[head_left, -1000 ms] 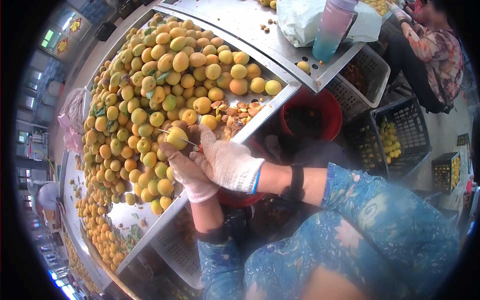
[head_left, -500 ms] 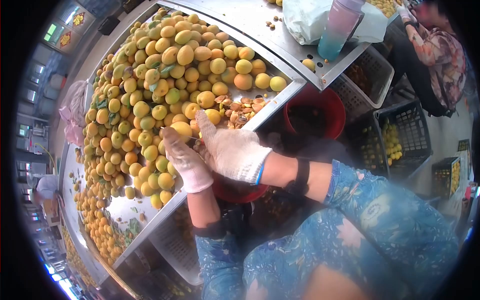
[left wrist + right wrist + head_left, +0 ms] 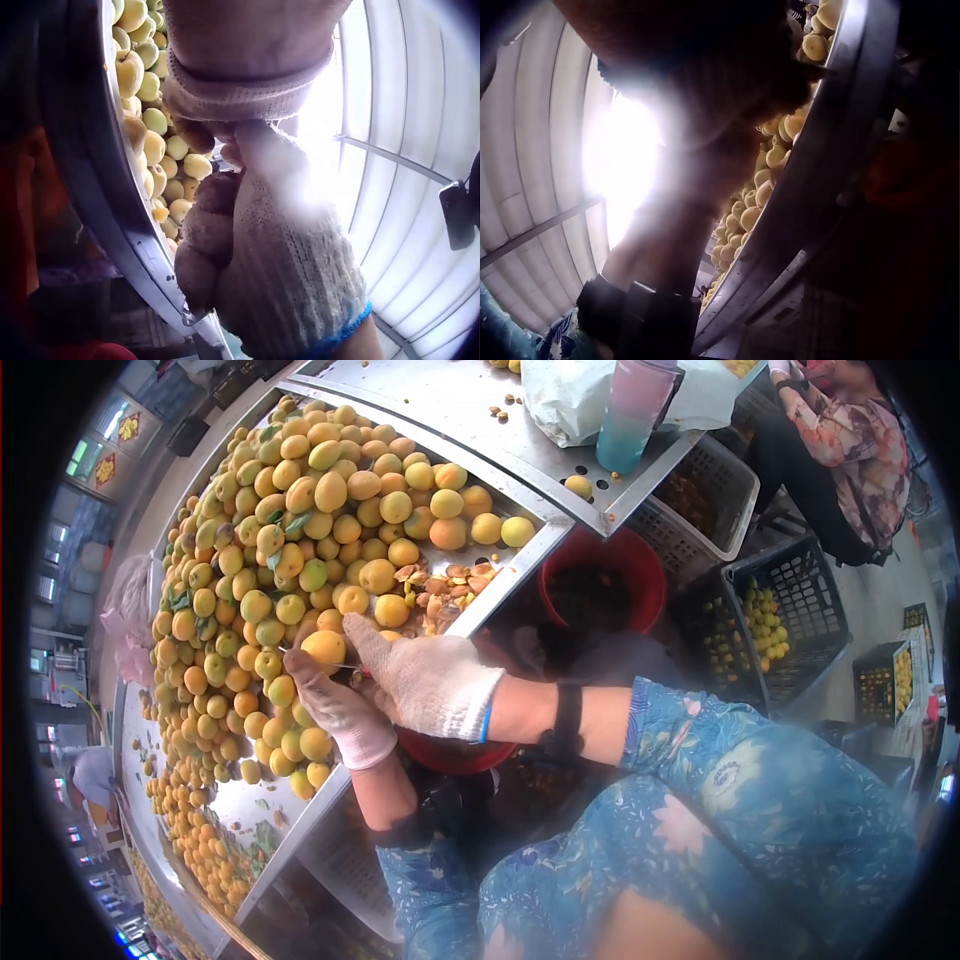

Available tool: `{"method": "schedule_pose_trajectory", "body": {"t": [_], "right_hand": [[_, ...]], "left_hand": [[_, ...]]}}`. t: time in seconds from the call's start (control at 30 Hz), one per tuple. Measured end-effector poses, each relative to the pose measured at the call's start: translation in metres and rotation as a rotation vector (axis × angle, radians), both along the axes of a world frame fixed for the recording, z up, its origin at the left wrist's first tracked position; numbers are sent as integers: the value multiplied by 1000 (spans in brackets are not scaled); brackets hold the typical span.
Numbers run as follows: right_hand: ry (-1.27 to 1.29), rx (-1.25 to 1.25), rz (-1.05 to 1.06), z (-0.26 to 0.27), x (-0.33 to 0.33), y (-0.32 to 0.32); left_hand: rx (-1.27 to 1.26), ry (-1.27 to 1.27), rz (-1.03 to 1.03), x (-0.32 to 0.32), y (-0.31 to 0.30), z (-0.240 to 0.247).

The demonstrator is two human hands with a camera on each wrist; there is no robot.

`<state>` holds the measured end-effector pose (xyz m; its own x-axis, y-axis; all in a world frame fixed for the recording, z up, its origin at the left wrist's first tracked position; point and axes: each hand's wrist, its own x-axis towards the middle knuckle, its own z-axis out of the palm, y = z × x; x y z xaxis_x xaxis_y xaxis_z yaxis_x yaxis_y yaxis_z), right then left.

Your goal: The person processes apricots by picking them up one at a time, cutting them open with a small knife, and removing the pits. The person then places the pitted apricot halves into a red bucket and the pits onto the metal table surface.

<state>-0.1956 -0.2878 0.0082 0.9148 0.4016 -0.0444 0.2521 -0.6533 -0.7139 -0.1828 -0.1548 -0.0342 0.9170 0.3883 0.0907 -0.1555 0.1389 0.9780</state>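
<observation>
fingers [image 3: 303, 668] of the gloved left hand [image 3: 338, 708] curl round an apricot [image 3: 325, 647], held just over the heap of apricots [image 3: 300, 510] on a steel tray [image 3: 245, 800]. the white-gloved right hand [image 3: 430, 682] grips a thin blade [image 3: 335, 663] set against the fruit, forefinger stretched along it. cut pits [image 3: 445, 585] lie just beyond the right fingertips, a red bucket [image 3: 640, 560] past them.

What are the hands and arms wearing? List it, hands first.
The left hand wears a pinkish-white knit glove with a ribbed cuff. The right hand wears a white knit glove edged in blue at the cuff. A black strap circles each forearm. Above the straps are blue sleeves printed with pale flowers.
</observation>
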Motion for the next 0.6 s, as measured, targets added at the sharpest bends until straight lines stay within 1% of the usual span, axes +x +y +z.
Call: {"method": "schedule_pose_trajectory", "body": {"t": [0.03, 0.07, 0.13, 0.17, 0.2, 0.27, 0.3, 0.33, 0.4, 0.43, 0.47, 0.5, 0.57, 0.6], "right_hand": [[-20, 6, -6, -1, 1, 0], [-19, 9, -16, -1, 0, -2], [6, 10, -27, 4, -1, -8], [10, 9, -38, 3, 1, -9], [28, -32, -40, 1, 4, -9], [53, -76, -48, 1, 9, -14], [44, -51, -49, 4, 12, -19], [35, -23, -51, 7, 13, -21], [45, -2, -79, 9, 10, -24], [44, 47, -74, 6, 11, -23], [43, 97, -69, 2, 12, -22], [45, 97, -70, -3, 14, -21], [61, 282, 23, -15, 20, -19], [66, 282, 17, -19, 25, -17]], "left_hand": [[-138, 82, -20, -3, -5, 9], [-135, 84, -30, -2, 0, 4], [379, 54, -49, 3, 10, -2], [442, 53, -95, 2, 15, -3], [440, 56, -106, -2, 11, 2], [463, 22, -290, -8, 1, 8], [474, -43, -294, -5, -3, 5], [473, -39, -305, -6, -4, 5], [415, 105, -319, -8, -7, 11], [526, 9, -288, -7, -7, 8], [525, 10, -289, -6, -5, 7], [536, -61, -276, -6, -4, 6], [566, -168, -218, -6, -5, 2], [565, -164, -225, -8, -7, 5]]}}
